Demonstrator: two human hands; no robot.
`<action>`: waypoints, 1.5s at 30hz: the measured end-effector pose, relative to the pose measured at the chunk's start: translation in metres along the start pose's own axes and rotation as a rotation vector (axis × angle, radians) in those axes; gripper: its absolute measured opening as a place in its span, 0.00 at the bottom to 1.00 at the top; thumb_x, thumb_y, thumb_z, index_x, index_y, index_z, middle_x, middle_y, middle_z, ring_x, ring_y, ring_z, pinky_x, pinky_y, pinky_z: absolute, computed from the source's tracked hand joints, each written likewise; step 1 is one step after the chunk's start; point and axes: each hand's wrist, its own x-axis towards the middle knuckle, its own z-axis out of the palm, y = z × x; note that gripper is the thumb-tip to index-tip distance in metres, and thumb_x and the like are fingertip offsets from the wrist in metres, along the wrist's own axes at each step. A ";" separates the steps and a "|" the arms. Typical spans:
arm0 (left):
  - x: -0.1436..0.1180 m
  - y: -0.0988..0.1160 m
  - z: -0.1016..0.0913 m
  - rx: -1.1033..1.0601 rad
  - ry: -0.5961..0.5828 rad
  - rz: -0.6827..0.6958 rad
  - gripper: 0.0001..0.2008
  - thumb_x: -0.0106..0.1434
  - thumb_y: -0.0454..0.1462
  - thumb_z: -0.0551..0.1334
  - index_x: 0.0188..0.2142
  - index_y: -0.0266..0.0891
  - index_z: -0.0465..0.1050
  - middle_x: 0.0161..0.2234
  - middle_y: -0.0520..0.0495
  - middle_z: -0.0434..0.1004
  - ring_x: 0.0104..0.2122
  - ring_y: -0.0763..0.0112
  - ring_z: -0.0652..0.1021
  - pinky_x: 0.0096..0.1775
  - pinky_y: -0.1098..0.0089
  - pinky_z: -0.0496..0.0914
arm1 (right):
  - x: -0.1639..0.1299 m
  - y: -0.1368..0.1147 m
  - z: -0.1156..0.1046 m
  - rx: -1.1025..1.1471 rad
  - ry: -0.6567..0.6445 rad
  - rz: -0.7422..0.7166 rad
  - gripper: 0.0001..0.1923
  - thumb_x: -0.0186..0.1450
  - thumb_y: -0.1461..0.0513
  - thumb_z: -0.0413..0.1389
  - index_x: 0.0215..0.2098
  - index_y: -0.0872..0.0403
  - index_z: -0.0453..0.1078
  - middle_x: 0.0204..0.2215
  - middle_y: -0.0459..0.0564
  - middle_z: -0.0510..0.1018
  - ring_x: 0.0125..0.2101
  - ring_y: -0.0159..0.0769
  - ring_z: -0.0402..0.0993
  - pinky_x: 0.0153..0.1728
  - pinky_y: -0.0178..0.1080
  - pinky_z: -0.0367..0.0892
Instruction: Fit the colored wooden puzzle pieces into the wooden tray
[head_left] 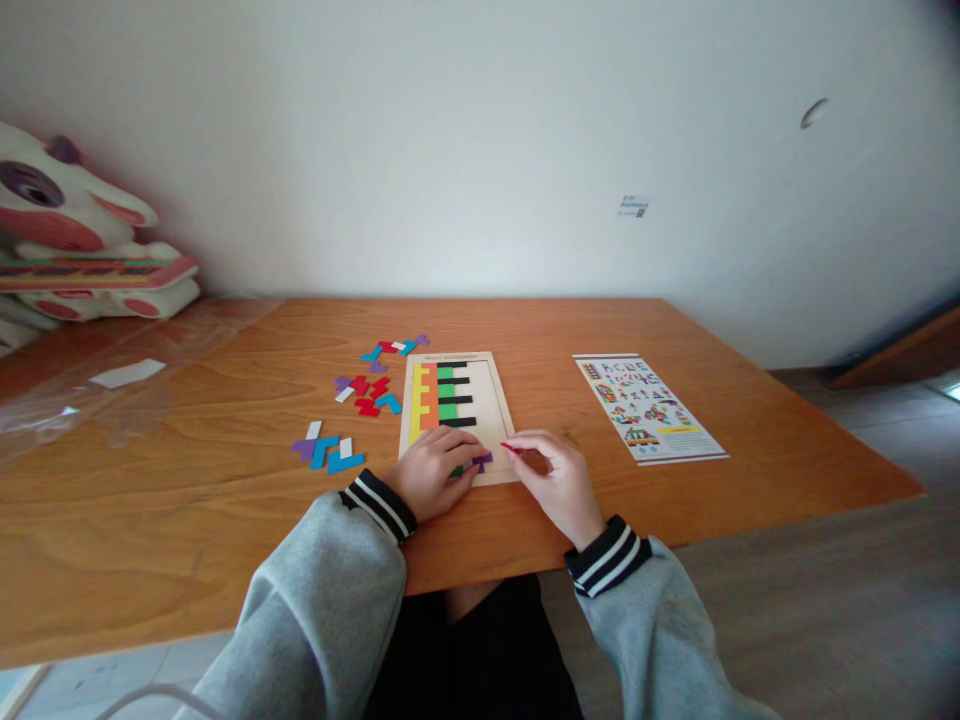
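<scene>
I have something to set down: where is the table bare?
Bare wood lies between the board and printed sheet, beyond the right hand, and right of the sheet. Crowded: left of the board, loose pieces; its near end, the left hand.

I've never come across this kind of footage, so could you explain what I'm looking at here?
There's no machine: these are a person's bare hands, pictured by a camera worn on their head, looking forward and down. On the wooden table lies a puzzle board, partly filled with colored pieces. Loose pieces lie to its left, a printed sheet to its right. The right hand pinches a small red piece; the left hand is over the board's near part, beside a purple piece.
</scene>
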 end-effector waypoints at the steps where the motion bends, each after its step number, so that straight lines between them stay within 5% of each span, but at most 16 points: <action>1: 0.000 0.000 0.001 0.002 0.006 0.000 0.13 0.66 0.36 0.55 0.47 0.41 0.75 0.44 0.43 0.78 0.43 0.63 0.76 0.46 0.59 0.72 | 0.001 -0.001 -0.001 -0.021 -0.003 -0.025 0.07 0.64 0.64 0.57 0.38 0.50 0.77 0.37 0.50 0.81 0.39 0.37 0.77 0.44 0.42 0.73; 11: 0.001 0.001 -0.001 0.000 0.002 0.002 0.12 0.66 0.35 0.56 0.46 0.41 0.75 0.44 0.43 0.78 0.43 0.63 0.76 0.47 0.60 0.72 | -0.001 -0.002 0.001 0.019 -0.029 0.023 0.02 0.64 0.63 0.58 0.35 0.51 0.74 0.46 0.53 0.80 0.45 0.39 0.77 0.50 0.45 0.71; 20: 0.001 0.001 -0.002 -0.010 -0.007 -0.006 0.12 0.66 0.35 0.56 0.46 0.41 0.74 0.44 0.43 0.78 0.43 0.64 0.76 0.47 0.60 0.72 | 0.002 -0.005 -0.002 0.019 -0.072 -0.016 0.08 0.67 0.60 0.56 0.40 0.49 0.78 0.37 0.51 0.81 0.39 0.38 0.78 0.43 0.41 0.74; 26: 0.000 0.000 0.000 0.001 0.006 0.004 0.12 0.66 0.35 0.56 0.47 0.40 0.73 0.44 0.43 0.78 0.43 0.63 0.75 0.47 0.60 0.71 | -0.002 0.003 0.002 0.137 0.009 0.200 0.15 0.64 0.55 0.60 0.47 0.52 0.75 0.38 0.51 0.83 0.36 0.39 0.80 0.38 0.39 0.76; 31: 0.000 0.001 -0.001 0.013 0.002 -0.012 0.14 0.65 0.35 0.56 0.49 0.39 0.72 0.44 0.43 0.78 0.43 0.62 0.75 0.47 0.60 0.71 | 0.000 0.001 -0.001 0.019 -0.084 0.112 0.13 0.69 0.57 0.54 0.46 0.51 0.77 0.42 0.52 0.82 0.41 0.40 0.79 0.44 0.40 0.73; 35: 0.000 0.001 -0.001 0.013 -0.006 -0.010 0.14 0.65 0.35 0.56 0.49 0.39 0.72 0.44 0.43 0.78 0.43 0.62 0.75 0.47 0.60 0.71 | 0.000 0.003 0.002 -0.021 -0.098 0.157 0.16 0.67 0.55 0.56 0.50 0.53 0.74 0.34 0.50 0.82 0.29 0.35 0.77 0.31 0.36 0.73; 39: 0.000 0.001 -0.002 0.014 -0.016 -0.019 0.14 0.65 0.35 0.57 0.49 0.40 0.72 0.44 0.43 0.78 0.44 0.62 0.75 0.47 0.60 0.71 | -0.002 0.005 0.005 -0.005 -0.076 0.203 0.15 0.63 0.52 0.60 0.42 0.54 0.75 0.27 0.48 0.80 0.23 0.32 0.73 0.25 0.34 0.69; 45: 0.000 0.000 -0.001 0.014 -0.014 -0.006 0.14 0.65 0.35 0.56 0.50 0.39 0.71 0.45 0.43 0.77 0.44 0.62 0.75 0.47 0.59 0.71 | -0.001 0.002 0.002 0.034 -0.088 0.187 0.12 0.65 0.54 0.58 0.40 0.52 0.77 0.35 0.50 0.83 0.30 0.35 0.77 0.33 0.37 0.72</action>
